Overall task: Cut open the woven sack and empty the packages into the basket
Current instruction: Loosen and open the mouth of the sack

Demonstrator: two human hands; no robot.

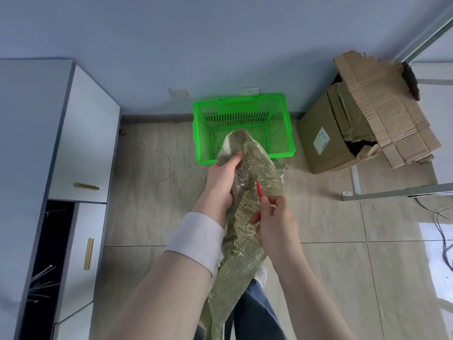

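The person stood over a beige tiled floor (331, 266) and held a limp, olive-green woven plastic sack (247, 212) upright in front of the body. The left hand (221, 182) was clenched around the sack's gathered upper part, with the thumb pressed into the fabric just below the sack's top, and a pale pink wristband (196, 240) sat on that forearm. The right hand (275, 217) pinched a slim red cutter (259, 190) between its fingers, the tip of the tool pointed up and touching the sack's side. The sack hung down between the two forearms, its lower end trailing past blue trousers (255, 312) and a white shoe (262, 276).

Beyond the sack's top, a bright green slatted plastic basket (203, 133) stood on the floor against the wall; the top of the sack overlapped its near rim in the view. No packages could be made out in the part of the basket that showed. To the right stood an open brown cardboard box (326, 141) with torn flaps, and to the left a white cabinet (85, 133) with brass handles.
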